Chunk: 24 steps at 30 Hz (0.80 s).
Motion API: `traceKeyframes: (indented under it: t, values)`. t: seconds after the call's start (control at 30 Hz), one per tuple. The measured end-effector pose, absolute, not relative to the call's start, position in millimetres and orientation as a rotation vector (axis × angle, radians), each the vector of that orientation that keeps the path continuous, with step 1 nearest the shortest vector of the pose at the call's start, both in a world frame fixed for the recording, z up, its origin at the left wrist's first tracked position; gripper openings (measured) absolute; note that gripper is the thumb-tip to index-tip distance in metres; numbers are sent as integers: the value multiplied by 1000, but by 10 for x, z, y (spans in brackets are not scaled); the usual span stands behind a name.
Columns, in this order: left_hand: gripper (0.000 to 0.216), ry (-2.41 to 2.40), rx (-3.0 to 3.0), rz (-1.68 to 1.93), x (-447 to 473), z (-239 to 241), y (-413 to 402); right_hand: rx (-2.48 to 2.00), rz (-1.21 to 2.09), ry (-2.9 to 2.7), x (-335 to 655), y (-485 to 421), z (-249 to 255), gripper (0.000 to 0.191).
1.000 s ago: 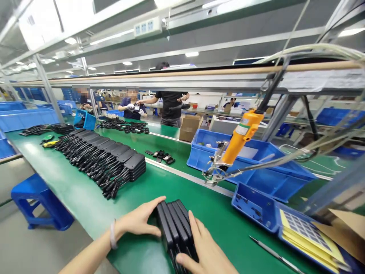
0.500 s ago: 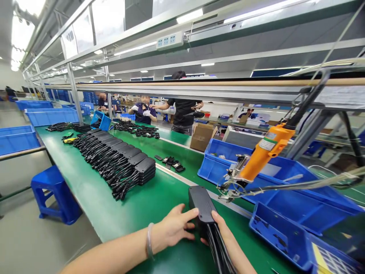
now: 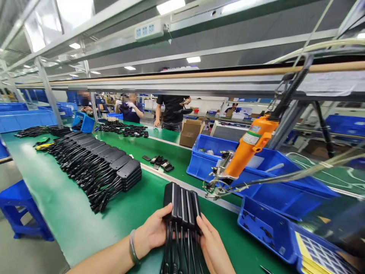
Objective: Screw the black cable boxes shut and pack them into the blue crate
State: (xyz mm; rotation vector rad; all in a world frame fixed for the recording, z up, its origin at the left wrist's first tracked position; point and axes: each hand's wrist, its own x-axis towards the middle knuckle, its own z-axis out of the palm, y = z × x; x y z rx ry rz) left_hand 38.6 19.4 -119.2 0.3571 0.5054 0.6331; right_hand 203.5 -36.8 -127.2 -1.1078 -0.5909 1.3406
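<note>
The left hand (image 3: 155, 232) and right hand (image 3: 212, 247) clamp four black boxes (image 3: 182, 201) between them. The boxes stand on edge at 6 o'clock, low over the bench (image 3: 85, 213), with their cables (image 3: 182, 255) trailing back. An even squeeze from both sides should hold the edges flush. Steer clear of the screwdriver (image 3: 248, 146) hanging at 2 o'clock.
</note>
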Motion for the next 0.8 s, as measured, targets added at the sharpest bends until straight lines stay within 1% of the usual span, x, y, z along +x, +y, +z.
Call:
traceKeyframes:
  t: [0.1, 0.23, 0.37, 0.43, 0.53, 0.6, 0.7, 0.8]
  values:
    - [38, 499, 350, 656, 374, -1126, 173, -1017, 1277, -432, 2050, -384, -1259, 64]
    - [34, 511, 360, 641, 333, -1129, 204, -971, 1236, -386, 2053, -393, -1268, 56]
    - [48, 512, 403, 622, 281, -1135, 227, -856, 1271, -433, 2037, -410, -1240, 47]
    - [50, 502, 394, 610, 266, -1127, 229, -807, 1305, -448, 2030, -419, -1226, 46]
    - [36, 539, 381, 623, 262, -1121, 221, -840, 1318, -425, 2027, -431, -1238, 55]
    - [32, 585, 380, 637, 269, -1120, 206, -894, 1291, -443, 2029, -440, -1264, 64]
    - [45, 616, 405, 647, 289, -1104, 169, -929, 1247, -560, 2031, -454, -1303, 79]
    - [55, 639, 455, 680, 320, -1064, 125, -943, 1247, -641, 2032, -452, -1331, 86]
